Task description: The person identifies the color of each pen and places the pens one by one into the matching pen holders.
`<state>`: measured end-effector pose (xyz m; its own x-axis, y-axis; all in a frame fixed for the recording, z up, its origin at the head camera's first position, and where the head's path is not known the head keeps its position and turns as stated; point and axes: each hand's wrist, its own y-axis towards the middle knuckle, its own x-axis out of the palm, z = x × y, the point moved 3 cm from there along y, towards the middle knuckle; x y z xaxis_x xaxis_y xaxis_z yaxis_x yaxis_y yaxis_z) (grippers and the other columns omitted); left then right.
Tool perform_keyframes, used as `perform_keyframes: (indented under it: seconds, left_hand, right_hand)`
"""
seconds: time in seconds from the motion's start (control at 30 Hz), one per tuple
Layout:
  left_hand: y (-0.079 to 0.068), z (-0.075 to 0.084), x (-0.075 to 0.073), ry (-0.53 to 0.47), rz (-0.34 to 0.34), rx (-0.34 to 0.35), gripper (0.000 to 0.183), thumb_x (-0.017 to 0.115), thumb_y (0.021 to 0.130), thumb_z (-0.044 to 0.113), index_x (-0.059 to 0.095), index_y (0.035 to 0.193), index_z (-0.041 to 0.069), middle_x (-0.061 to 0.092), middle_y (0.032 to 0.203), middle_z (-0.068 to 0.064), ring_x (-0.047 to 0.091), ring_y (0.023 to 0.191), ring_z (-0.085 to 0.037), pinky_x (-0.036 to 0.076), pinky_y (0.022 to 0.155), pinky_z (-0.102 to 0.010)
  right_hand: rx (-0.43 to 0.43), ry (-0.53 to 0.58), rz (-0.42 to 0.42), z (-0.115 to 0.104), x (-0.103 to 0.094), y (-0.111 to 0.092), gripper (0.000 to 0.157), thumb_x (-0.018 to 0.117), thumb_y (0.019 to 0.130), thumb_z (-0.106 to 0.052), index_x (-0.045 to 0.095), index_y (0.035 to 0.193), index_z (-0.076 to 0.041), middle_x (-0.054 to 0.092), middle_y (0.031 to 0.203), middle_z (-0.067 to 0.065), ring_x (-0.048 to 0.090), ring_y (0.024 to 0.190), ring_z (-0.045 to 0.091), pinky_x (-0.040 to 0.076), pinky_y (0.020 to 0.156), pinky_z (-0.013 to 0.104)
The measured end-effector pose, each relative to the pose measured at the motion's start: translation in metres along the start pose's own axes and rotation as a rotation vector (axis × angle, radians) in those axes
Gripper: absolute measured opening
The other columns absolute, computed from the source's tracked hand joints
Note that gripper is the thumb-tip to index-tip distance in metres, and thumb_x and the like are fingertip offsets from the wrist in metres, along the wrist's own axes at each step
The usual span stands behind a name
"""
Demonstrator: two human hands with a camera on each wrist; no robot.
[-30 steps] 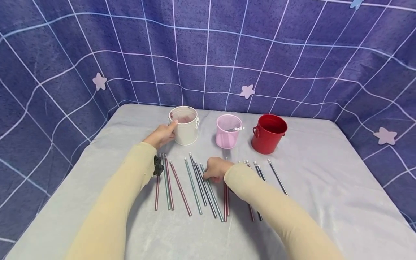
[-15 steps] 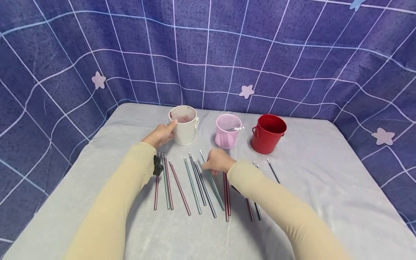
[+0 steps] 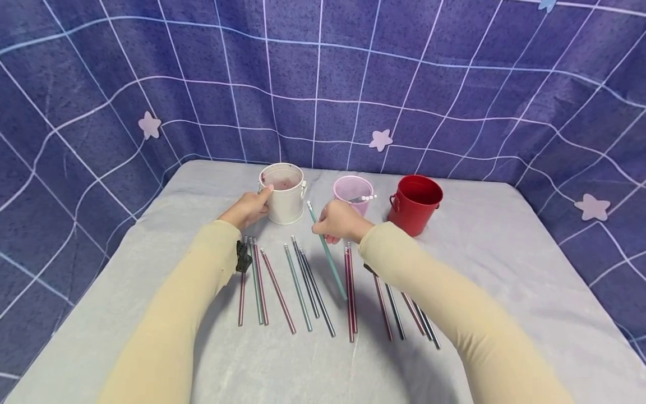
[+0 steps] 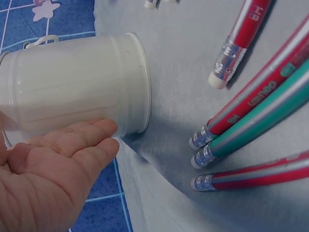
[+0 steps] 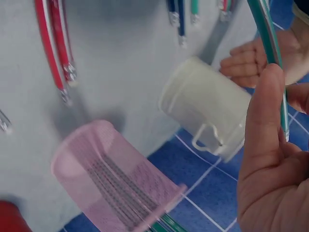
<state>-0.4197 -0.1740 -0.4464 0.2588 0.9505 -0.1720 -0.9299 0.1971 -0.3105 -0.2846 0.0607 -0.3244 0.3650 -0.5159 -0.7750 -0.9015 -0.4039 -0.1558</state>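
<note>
My left hand [image 3: 247,209] rests against the side of a white metal bucket [image 3: 287,206], its fingers straight along the wall in the left wrist view and the thumb at the rim. My right hand [image 3: 340,220] pinches a green pencil [image 3: 330,259] near its eraser end. That pencil slants, eraser end up, between the white bucket and a pink cup [image 3: 352,183]. Several pencils lean inside the cup; the right wrist view shows green ones [image 5: 166,223] at its mouth. Part of the cup is hidden behind my right hand.
Red, green and dark blue pencils lie across the grey cloth [image 3: 212,359], including a red pencil [image 3: 279,292] and a dark blue pencil [image 3: 318,294]. A red bucket [image 3: 415,206] stands right of the cup. A blue curtain [image 3: 323,84] hangs behind.
My right hand has picked up the green pencil from the row and carried it up and away, toward the buckets. My left hand has stayed at the white bucket.
</note>
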Motion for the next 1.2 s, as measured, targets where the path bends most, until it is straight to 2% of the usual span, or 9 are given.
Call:
perform_keyframes:
  seconds: [0.13, 0.2, 0.47, 0.6, 0.83, 0.93, 0.97, 1.1, 1.2]
  left_hand:
    - [-0.062, 0.042, 0.022, 0.032, 0.014, -0.052, 0.080, 0.028, 0.103, 0.045, 0.005, 0.142, -0.021, 0.020, 0.143, -0.042, 0.027, 0.137, -0.039, 0.028, 0.112, -0.039]
    - [-0.076, 0.053, 0.028, 0.055, 0.016, -0.058, 0.076, 0.023, 0.104, 0.040, 0.003, 0.140, -0.023, 0.017, 0.143, -0.044, 0.023, 0.137, -0.041, 0.026, 0.112, -0.039]
    - [-0.082, 0.055, 0.030, 0.044, 0.034, -0.059, 0.076, 0.025, 0.104, 0.041, 0.005, 0.141, -0.023, 0.020, 0.143, -0.043, 0.026, 0.137, -0.039, 0.027, 0.112, -0.038]
    - [-0.039, 0.024, 0.015, 0.016, 0.019, -0.030, 0.091, 0.039, 0.099, 0.052, 0.007, 0.142, -0.022, 0.025, 0.141, -0.043, 0.035, 0.134, -0.036, 0.036, 0.109, -0.035]
    - [0.085, -0.063, -0.031, -0.016, 0.004, -0.044, 0.109, 0.050, 0.088, 0.067, 0.010, 0.144, -0.017, 0.030, 0.140, -0.041, 0.040, 0.130, -0.037, 0.040, 0.104, -0.041]
    - [0.102, -0.074, -0.036, -0.018, 0.013, -0.031, 0.121, 0.055, 0.078, 0.075, 0.013, 0.145, -0.016, 0.033, 0.137, -0.042, 0.044, 0.127, -0.037, 0.044, 0.101, -0.040]
    - [0.099, -0.072, -0.034, -0.007, 0.012, -0.025, 0.119, 0.052, 0.080, 0.075, 0.012, 0.144, -0.017, 0.033, 0.137, -0.042, 0.044, 0.127, -0.038, 0.045, 0.100, -0.041]
    - [0.029, -0.022, -0.010, 0.028, 0.019, -0.026, 0.099, 0.044, 0.093, 0.062, 0.015, 0.143, -0.019, 0.034, 0.135, -0.043, 0.046, 0.126, -0.037, 0.042, 0.103, -0.039]
    - [-0.042, 0.029, 0.015, 0.070, 0.026, -0.042, 0.087, 0.035, 0.100, 0.053, 0.014, 0.142, -0.020, 0.032, 0.138, -0.042, 0.041, 0.130, -0.036, 0.036, 0.108, -0.036]
  right_hand:
    - [-0.022, -0.011, 0.018, -0.006, -0.007, -0.002, 0.021, 0.062, 0.084, -0.011, 0.063, 0.064, -0.004, 0.059, 0.050, 0.001, 0.056, 0.044, 0.007, 0.054, 0.049, 0.021]
    - [-0.056, 0.008, 0.031, -0.007, -0.009, -0.002, 0.019, 0.060, 0.083, -0.010, 0.063, 0.065, -0.004, 0.060, 0.051, 0.001, 0.057, 0.045, 0.007, 0.053, 0.049, 0.020]
    - [-0.199, 0.314, 0.176, 0.006, -0.032, 0.000, 0.009, 0.056, 0.079, -0.004, 0.063, 0.076, 0.001, 0.062, 0.060, 0.001, 0.056, 0.053, 0.006, 0.049, 0.053, 0.016]
    - [-0.225, 0.432, 0.290, 0.015, -0.054, -0.004, 0.007, 0.057, 0.079, 0.001, 0.062, 0.078, 0.004, 0.063, 0.061, -0.002, 0.058, 0.054, 0.006, 0.053, 0.055, 0.020]
    - [-0.259, 0.585, 0.584, 0.029, -0.092, -0.008, 0.008, 0.054, 0.080, 0.005, 0.058, 0.073, 0.004, 0.061, 0.057, -0.009, 0.060, 0.053, 0.004, 0.054, 0.057, 0.018]
    - [-0.237, 0.555, 0.718, 0.033, -0.106, -0.011, 0.007, 0.056, 0.080, 0.002, 0.060, 0.074, 0.000, 0.059, 0.056, -0.012, 0.060, 0.054, 0.003, 0.054, 0.058, 0.016]
    - [-0.223, 0.525, 0.752, 0.035, -0.109, -0.012, 0.007, 0.056, 0.080, 0.001, 0.060, 0.074, -0.001, 0.059, 0.057, -0.012, 0.059, 0.054, 0.002, 0.052, 0.058, 0.015]
    - [-0.138, 0.310, 0.833, 0.044, -0.120, -0.018, 0.005, 0.058, 0.079, -0.004, 0.062, 0.075, -0.003, 0.060, 0.062, -0.007, 0.053, 0.057, 0.002, 0.043, 0.055, 0.015]
    - [-0.091, 0.188, 0.872, 0.050, -0.125, -0.022, 0.008, 0.058, 0.079, -0.006, 0.064, 0.079, -0.002, 0.065, 0.071, 0.003, 0.049, 0.062, 0.005, 0.038, 0.056, 0.017]
